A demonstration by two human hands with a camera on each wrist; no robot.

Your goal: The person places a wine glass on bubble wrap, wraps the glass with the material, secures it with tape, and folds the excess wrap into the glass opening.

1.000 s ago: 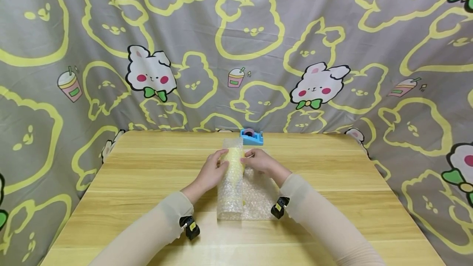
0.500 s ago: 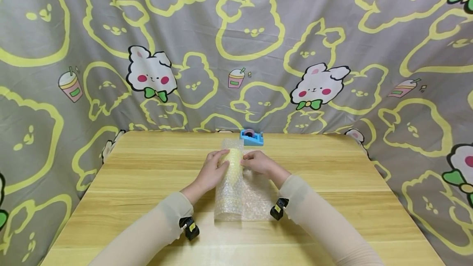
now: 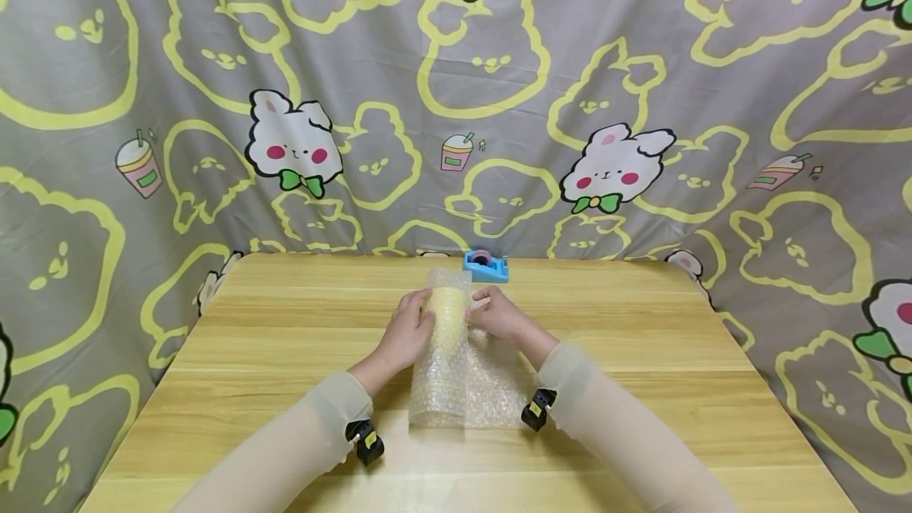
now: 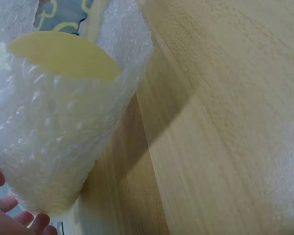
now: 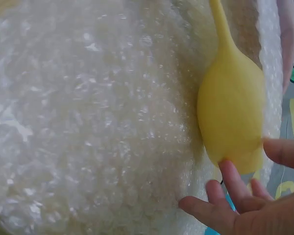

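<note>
Yellow and smooth, the utensil (image 5: 230, 107) lies inside a fold of clear bubble wrap (image 3: 438, 386) near the middle of the wooden tabletop (image 3: 285, 339), its broad end toward the far edge and its narrow stem toward the person. It looks light and fairly stiff, probably plastic or silicone and not very fragile, though the slick surface may slide against the film. The wrap should prove softer and springier, inclined to unroll and to dent under a hard squeeze. The broad end seems the surest place to hold, through the film and from 2 sides, since the stem offers less to grip. Both hands work at that end, 1 on each side, with forearms angled in from the near edge. The left hand (image 3: 404, 332) curves against the roll's outer side, its fingers (image 4: 39, 223) bent against the film, holding it, and its thumb nearer the person. The right hand (image 3: 502, 315) comes in from the other flank, its fingers (image 5: 228, 171) spread, 1 fingertip touching the yellow end and the thumb near the folded edge; whether it pinches any film cannot be told. Just beyond the roll sits a blue tape dispenser (image 3: 488, 267).
</note>
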